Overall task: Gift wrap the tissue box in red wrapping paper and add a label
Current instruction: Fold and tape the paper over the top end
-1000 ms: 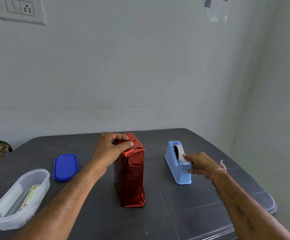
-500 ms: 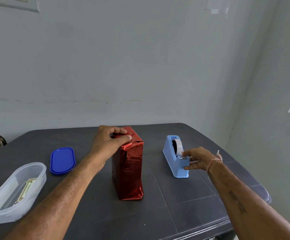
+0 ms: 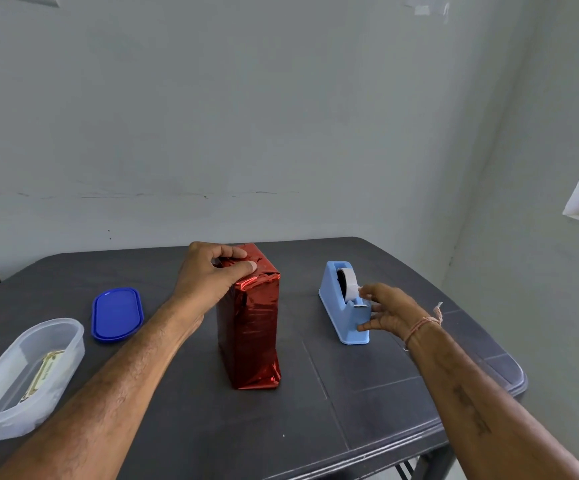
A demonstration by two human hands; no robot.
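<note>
The tissue box [image 3: 251, 327], wrapped in shiny red paper, stands upright on its end in the middle of the dark table [image 3: 367, 393]. My left hand [image 3: 208, 278] rests on its top, thumb and fingers pressing down the folded paper flaps. A light blue tape dispenser [image 3: 336, 299] with a white roll sits to the right of the box. My right hand [image 3: 388, 310] is at the dispenser's cutter end, fingers spread and touching it; I cannot see a strip of tape in them. A label card [image 3: 43, 374] lies inside the clear tub at the left.
A clear oval plastic tub [image 3: 11, 403] stands at the near left, its blue lid [image 3: 116, 313] lying flat behind it. The table's rounded right corner and front edge are close to my right forearm. A white wall rises just behind the table.
My right hand has opened and shifted along the dispenser's cutter end, fingers now spread. My left hand stays on the box top. The camera view has tilted slightly.
</note>
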